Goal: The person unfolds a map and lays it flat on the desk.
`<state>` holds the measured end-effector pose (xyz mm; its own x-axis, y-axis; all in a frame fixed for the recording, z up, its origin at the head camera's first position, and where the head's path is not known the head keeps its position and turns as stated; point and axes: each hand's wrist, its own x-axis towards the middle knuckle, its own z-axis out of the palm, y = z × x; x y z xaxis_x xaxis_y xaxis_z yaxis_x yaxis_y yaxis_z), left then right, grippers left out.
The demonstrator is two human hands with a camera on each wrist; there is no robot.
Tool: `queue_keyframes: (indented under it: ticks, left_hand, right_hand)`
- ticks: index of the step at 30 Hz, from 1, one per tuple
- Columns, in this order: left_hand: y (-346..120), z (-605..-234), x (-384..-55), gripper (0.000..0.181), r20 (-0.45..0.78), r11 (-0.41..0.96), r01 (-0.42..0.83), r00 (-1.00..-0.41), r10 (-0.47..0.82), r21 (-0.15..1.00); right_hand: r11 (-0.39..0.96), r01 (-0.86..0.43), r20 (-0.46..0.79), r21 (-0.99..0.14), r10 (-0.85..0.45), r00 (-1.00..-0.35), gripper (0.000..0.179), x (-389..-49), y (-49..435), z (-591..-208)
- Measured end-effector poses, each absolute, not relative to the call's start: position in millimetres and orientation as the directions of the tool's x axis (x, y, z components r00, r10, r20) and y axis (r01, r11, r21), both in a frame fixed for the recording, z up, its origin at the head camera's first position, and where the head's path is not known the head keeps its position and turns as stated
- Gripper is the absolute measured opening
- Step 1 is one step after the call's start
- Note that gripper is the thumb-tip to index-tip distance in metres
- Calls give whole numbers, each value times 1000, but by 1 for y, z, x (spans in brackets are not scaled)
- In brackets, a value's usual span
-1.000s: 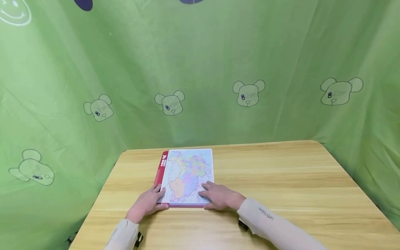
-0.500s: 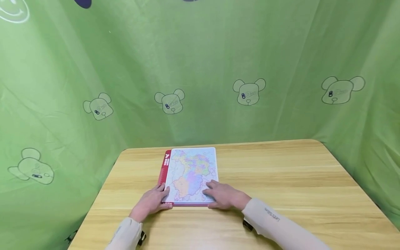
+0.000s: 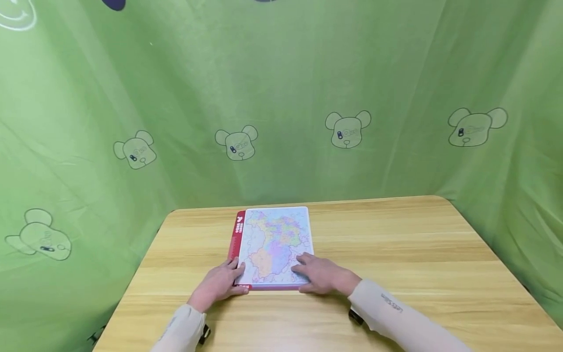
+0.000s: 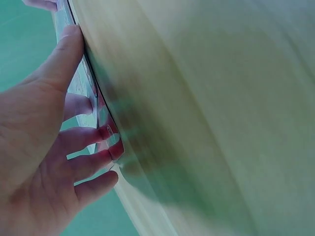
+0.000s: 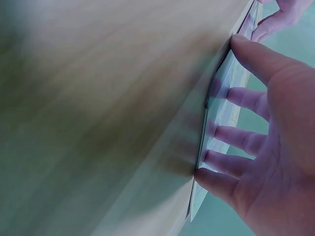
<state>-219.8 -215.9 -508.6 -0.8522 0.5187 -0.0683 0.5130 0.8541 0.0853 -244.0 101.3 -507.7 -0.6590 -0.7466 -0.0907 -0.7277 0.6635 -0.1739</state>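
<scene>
A rectangular map board [image 3: 274, 244] with a colourful printed map and white border lies flat on the table. A red strip with white lettering [image 3: 237, 230] shows along its left side. My left hand [image 3: 218, 282] rests at the near left corner, thumb along the near edge and fingers at the left side. At the near right corner my right hand [image 3: 322, 275] lies with its thumb on the near edge, its fingers reaching over the right border. In the right wrist view, its fairly straight, spread fingers touch the board's edge [image 5: 226, 115].
The wooden table [image 3: 396, 244] extends far to the right of the board. Behind and beside it hangs a green curtain [image 3: 281, 171] printed with bear heads. Pale sleeves [image 3: 396, 313] cover both forearms.
The map board has slid a little to the right across the table. Both hands have moved with it, keeping their places at its near corners.
</scene>
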Motion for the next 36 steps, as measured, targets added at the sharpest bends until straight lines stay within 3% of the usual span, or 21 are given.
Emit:
queue_keyframes:
  ticks: [36]
  left_hand:
    - [-172,-507,-228,77,-152,860,509,-851,503,-4]
  right_hand:
    - [684,-694,-59,-226,-721,-691,59,-249,143,-508]
